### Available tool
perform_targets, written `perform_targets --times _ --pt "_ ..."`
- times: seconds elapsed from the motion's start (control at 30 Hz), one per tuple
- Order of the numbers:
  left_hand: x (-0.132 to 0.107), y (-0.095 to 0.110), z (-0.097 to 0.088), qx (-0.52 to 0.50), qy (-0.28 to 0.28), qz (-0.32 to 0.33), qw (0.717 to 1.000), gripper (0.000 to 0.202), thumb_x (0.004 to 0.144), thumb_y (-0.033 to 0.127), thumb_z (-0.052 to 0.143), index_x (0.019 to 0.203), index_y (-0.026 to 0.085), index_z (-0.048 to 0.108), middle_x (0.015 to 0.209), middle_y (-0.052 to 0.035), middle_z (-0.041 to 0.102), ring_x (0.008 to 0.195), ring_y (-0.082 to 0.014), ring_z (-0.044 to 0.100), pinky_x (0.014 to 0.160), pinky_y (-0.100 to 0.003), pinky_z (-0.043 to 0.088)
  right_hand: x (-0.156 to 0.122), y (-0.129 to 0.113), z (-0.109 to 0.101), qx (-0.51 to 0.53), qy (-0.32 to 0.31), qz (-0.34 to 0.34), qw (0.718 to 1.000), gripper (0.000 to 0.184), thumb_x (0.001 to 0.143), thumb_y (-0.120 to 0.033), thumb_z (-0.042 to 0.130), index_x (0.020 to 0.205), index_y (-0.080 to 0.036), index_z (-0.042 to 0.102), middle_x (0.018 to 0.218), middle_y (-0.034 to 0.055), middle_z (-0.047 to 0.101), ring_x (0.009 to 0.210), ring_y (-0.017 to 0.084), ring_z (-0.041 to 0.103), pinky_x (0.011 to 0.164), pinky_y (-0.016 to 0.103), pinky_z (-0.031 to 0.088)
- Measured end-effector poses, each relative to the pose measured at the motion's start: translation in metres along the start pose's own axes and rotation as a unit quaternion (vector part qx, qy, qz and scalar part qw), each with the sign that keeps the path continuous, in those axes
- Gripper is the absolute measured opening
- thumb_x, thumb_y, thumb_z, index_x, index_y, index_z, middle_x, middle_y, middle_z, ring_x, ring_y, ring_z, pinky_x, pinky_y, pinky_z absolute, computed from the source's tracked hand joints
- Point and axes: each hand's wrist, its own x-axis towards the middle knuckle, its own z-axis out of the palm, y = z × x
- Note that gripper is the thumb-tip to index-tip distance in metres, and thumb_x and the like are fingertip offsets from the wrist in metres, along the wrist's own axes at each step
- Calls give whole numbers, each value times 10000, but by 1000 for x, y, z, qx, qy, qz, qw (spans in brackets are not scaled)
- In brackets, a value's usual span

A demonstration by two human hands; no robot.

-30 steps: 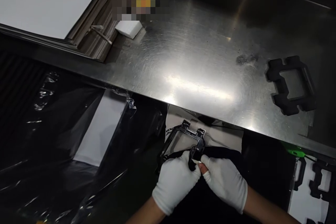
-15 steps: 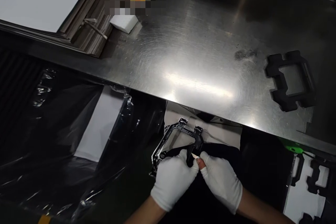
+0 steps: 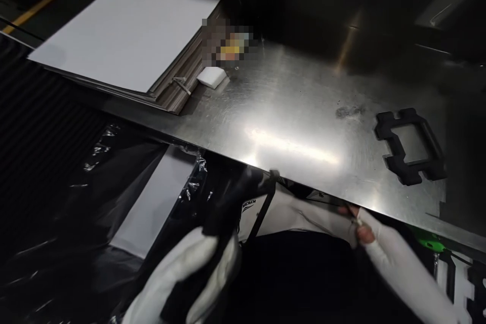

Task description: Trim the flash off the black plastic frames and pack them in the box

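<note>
My left hand [image 3: 190, 276], in a white glove, is closed round a black metal frame [image 3: 243, 202] and holds it tilted just below the front edge of the steel table [image 3: 288, 111]. The frame is blurred by motion. My right hand [image 3: 383, 253], also gloved with bare fingertips showing, has its fingertips pinched together at the table's edge on something small I cannot make out. Both hands are over a white and black garment [image 3: 304, 223] on my lap.
A black foam frame [image 3: 408, 147] lies on the table at the right. A stack of white and brown boards [image 3: 132, 40] sits at the back left, with a small white block [image 3: 211, 77] beside it. Black plastic film [image 3: 94, 202] hangs at left. More black foam pieces [image 3: 467, 283] lie at lower right.
The hands have parted: my left hand swung the metal frame up and left, my right hand moved right to the table edge. The view tilted up.
</note>
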Motion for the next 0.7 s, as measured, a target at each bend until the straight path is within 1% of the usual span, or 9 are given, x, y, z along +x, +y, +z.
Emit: perform_targets --times 0.07,0.1,0.13,0.2,0.3,0.4,0.5,0.6,0.7 --pt "28 31 21 15 -58 26 998 528 1079 567 575 729 202 730 357 59 291 307 -104 273 356 -207 225 23 -21 -23 -86 109 -35 990 455 1141 -617 374 1141 -282 683 992 80 752 856 278 714 700 369 554" --pt "48 44 32 21 -94 43 994 546 1093 556 552 718 191 706 359 53 317 306 -101 295 367 -202 250 39 -33 -30 -127 151 -48 979 401 1150 -550 390 1169 -267 674 997 80 749 848 270 707 699 360 539" --pt "69 55 42 16 -105 62 992 531 1114 501 517 721 185 683 366 64 316 303 -92 300 392 -198 299 57 -45 -33 -168 180 -58 967 338 1154 -467 413 1167 -247 669 957 71 739 809 252 691 689 346 516" --pt "107 71 58 22 -119 63 991 551 1151 434 408 730 176 654 377 68 326 299 -97 314 407 -206 331 90 -67 -32 -238 183 -76 951 261 1156 -339 444 1227 -222 666 883 41 724 730 215 658 663 317 476" --pt "138 77 67 55 -117 51 990 555 1166 425 369 750 171 635 386 65 352 301 -98 328 398 -205 292 120 -87 -15 -332 116 -130 927 315 1181 -335 444 1395 -222 645 978 49 749 750 201 665 645 300 461" --pt "141 73 67 85 -103 38 990 530 1159 487 416 785 177 628 390 66 371 320 -96 340 419 -200 290 121 -93 9 -393 63 -183 899 307 1167 -297 463 1361 -191 676 1104 91 734 817 225 684 643 328 485" --pt "134 71 67 107 -82 17 991 535 1133 565 470 791 184 626 397 63 391 335 -92 332 433 -202 303 113 -92 24 -403 39 -177 897 252 1115 -159 480 1220 -182 708 1042 77 713 745 210 663 591 334 465" --pt "132 70 70 123 -71 8 990 559 1096 638 522 784 187 632 405 50 426 352 -90 341 443 -206 304 111 -89 26 -418 74 -170 889 280 1117 -144 441 1230 -185 694 956 65 694 705 203 642 564 340 435" --pt "133 69 71 131 -65 3 989 559 1068 655 568 758 193 622 398 48 427 357 -90 349 451 -213 293 116 -86 19 -437 92 -174 878 314 1133 -166 414 1312 -189 671 967 69 696 713 202 638 562 344 413"
